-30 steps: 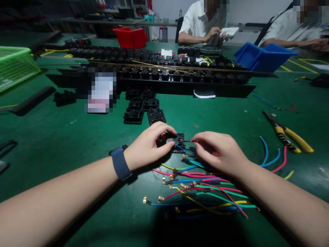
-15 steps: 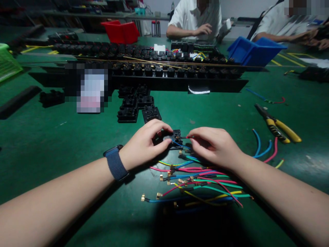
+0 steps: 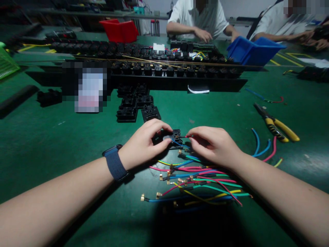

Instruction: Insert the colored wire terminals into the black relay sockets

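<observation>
My left hand (image 3: 151, 139), with a dark watch band at the wrist, grips a black plastic socket module (image 3: 177, 133) between thumb and fingers. A blue wire (image 3: 182, 145) runs from the module beneath my left thumb. My right hand (image 3: 214, 142) pinches a red wire (image 3: 187, 137) whose dark end reaches the module's right side; whether it is seated there I cannot tell. Just below both hands lie several loose wires (image 3: 205, 170) in red, blue, green and yellow, many with brass terminals. More black modules (image 3: 127, 113) sit beyond my left hand.
Yellow-handled pliers (image 3: 276, 125) lie at the right. Long black strips (image 3: 177, 83) carrying modules cross the table further back. A red bin (image 3: 119, 31), a blue bin (image 3: 253, 51) and a green basket (image 3: 7, 65) stand around them. Two people sit opposite.
My hands keep almost the same pose on the module and the red wire. Across the table, one person's hand has lowered to the blue bin. The view has shifted slightly.
</observation>
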### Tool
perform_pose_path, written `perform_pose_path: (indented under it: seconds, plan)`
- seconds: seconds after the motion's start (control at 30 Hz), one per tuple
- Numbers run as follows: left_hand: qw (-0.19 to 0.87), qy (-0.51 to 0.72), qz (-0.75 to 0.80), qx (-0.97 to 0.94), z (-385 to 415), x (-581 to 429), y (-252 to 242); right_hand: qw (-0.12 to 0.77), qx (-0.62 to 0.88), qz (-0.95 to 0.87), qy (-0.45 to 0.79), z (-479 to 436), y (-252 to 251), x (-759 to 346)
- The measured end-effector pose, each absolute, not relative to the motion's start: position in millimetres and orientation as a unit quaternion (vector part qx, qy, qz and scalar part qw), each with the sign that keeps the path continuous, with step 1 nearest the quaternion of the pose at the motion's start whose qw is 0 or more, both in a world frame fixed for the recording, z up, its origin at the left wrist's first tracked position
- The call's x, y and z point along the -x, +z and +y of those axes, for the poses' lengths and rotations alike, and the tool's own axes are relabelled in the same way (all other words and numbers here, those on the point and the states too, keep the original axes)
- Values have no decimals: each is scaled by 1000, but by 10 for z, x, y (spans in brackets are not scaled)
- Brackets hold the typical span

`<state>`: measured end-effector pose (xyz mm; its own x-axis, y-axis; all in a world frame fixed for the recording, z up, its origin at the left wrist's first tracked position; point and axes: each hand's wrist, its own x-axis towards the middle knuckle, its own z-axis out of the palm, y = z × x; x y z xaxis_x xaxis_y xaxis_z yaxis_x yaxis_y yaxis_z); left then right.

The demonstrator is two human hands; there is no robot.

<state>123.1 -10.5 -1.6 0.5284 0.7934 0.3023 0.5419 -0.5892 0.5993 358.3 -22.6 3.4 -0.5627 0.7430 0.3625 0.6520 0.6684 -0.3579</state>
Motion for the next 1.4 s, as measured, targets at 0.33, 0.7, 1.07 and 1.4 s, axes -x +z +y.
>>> perform_pose_path:
  seconds: [0.33,0.7,1.07,1.4]
  plan:
    - [212,281,391,-850,-114,-1223,-24,245,395,-880,95,-214,32,-3567]
    - [204,274,394,-853,-111,-1220,-17,236,404,-878,100,-233,42,-3572]
    - [176,272,390,-862,-126,-1222,-5,233,396,-883,94,-227,25,-3581]
    - [146,276,381,-870,-147,-1233,26,231,396,-884,94,-226,30,-3584]
